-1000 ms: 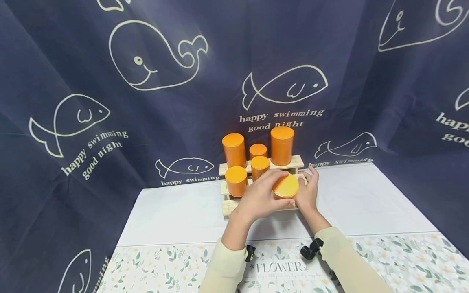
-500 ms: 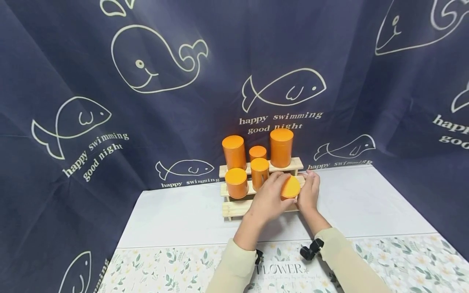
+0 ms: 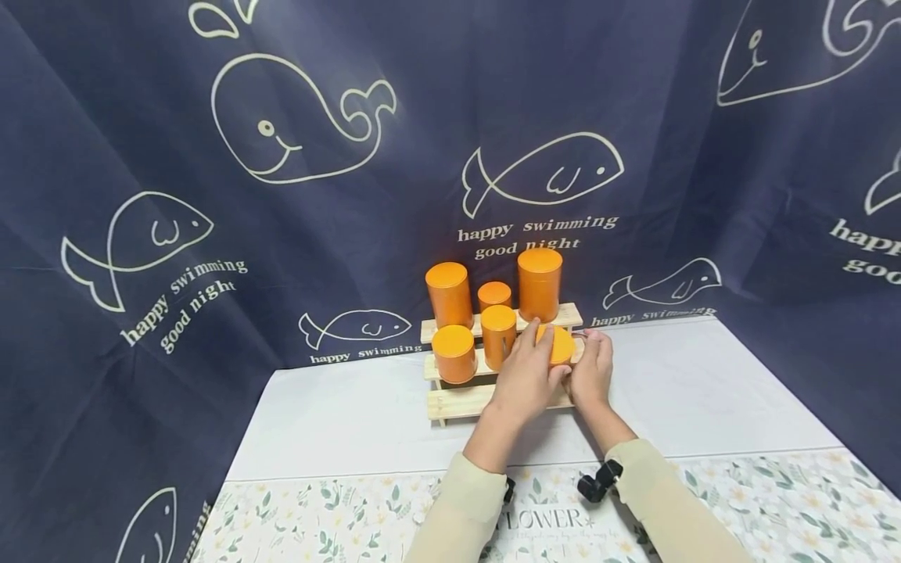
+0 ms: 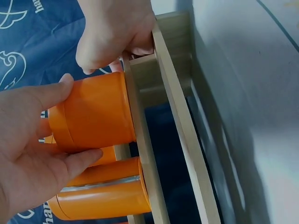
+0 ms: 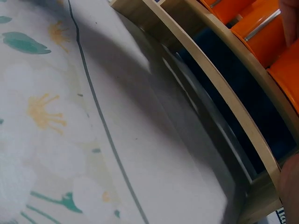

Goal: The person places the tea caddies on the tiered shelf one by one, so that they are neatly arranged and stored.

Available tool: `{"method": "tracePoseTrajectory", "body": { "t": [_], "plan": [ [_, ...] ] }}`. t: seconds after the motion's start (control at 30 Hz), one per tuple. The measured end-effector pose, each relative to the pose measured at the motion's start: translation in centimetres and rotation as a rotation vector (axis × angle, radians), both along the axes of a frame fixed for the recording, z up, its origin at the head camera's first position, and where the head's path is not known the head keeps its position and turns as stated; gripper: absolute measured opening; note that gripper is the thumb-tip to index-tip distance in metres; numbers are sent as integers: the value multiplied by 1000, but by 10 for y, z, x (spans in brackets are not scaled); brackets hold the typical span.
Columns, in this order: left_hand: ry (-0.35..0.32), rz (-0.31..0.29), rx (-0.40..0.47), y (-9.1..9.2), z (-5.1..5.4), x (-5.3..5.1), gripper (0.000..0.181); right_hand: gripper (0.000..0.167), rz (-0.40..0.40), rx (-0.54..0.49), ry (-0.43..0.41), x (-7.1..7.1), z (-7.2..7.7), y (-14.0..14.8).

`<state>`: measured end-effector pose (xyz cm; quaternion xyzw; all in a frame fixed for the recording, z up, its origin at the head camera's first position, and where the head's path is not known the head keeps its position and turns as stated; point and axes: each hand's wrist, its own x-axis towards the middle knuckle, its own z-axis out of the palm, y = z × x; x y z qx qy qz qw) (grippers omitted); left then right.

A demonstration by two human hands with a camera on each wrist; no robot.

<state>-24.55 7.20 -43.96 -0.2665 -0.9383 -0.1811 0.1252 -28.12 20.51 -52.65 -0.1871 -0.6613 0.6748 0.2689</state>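
Observation:
My left hand [image 3: 524, 383] holds a short orange canister [image 3: 560, 346] at the right end of the wooden tiered rack's [image 3: 461, 402] middle step. In the left wrist view, thumb and fingers wrap the canister [image 4: 98, 112], whose base meets the wooden step. My right hand [image 3: 593, 372] grips the rack's right end; the left wrist view has this hand [image 4: 112, 37] at the top with its fingers bent. Only a sliver of the right hand [image 5: 292, 179] enters the right wrist view. A narrow orange canister [image 3: 499, 336] stands left of the held one.
A short wide canister [image 3: 454, 356] stands at the middle step's left. On the top step stand two tall canisters, one left [image 3: 449, 295] and one right [image 3: 540, 283], with a small one [image 3: 495, 295] between. A navy curtain [image 3: 394, 234] hangs behind; a floral mat [image 3: 324, 512] lies in front.
My left hand has carried the canister slightly right, then back onto the middle step's right end. The left forearm has shifted right. My right hand stays at the rack's end, its fingers drawn in.

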Motion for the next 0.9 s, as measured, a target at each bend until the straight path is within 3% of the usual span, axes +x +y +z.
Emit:
{"method": "tracePoseTrajectory", "body": {
  "t": [0.17,0.3,0.43,0.6,0.73,0.9],
  "plan": [
    [137,48,-80,9,0,-1,62,59,-19,30,3,0,2,-1],
    [282,143,-131,16,-3,1,55,56,-25,65,1,0,2,-1],
    [428,237,-129,22,-8,3,46,53,-28,95,7,0,1,-1],
    [563,253,-78,26,-13,2,21,51,-28,113,17,-2,-1,1],
    [577,261,-80,26,-16,5,16,54,-12,117,11,-2,-1,1],
    [474,248,-157,27,-17,16,37,48,-11,129,-4,0,1,0]
  ]
}}
